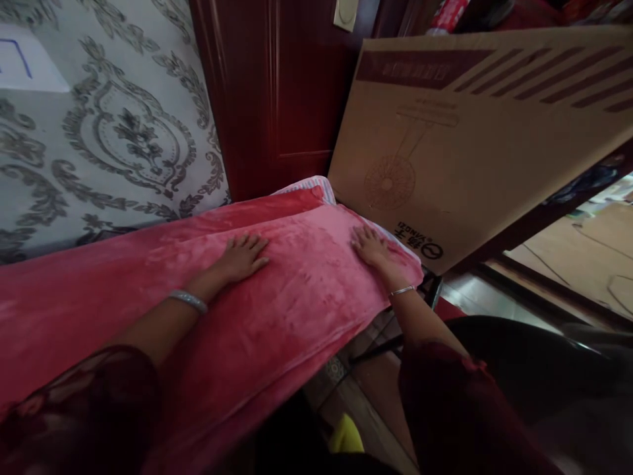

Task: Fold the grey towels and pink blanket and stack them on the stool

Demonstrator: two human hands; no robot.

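We note the left hand [243,257] lying flat, palm down, on a plush pinkish-red fleece blanket [297,316], fingers apart and stretched toward the far edge, gripping nothing. The right hand [370,247] rests on the same blanket close to its right end, also palm down, fingers spread and loose, just beside the lower edge of a large flat brown cardboard box [475,138] printed with the outline of a standing fan. The blanket lies spread in a long band from the left edge of the view to a point below the box; we cannot tell what carries it, as it hides the surface. A strip of pale striped cloth [312,185] shows from under its far edge. A broad silver bangle [188,301] sits on the left wrist, a thin silver bracelet [401,290] on the right; both arms wear dark red sleeves. Behind the blanket stands a dark red wooden door [277,99], and left of it a wall in grey damask-patterned wallpaper [123,138]. The box leans tilted against the door side. Pale wooden floor [568,254] shows at right.
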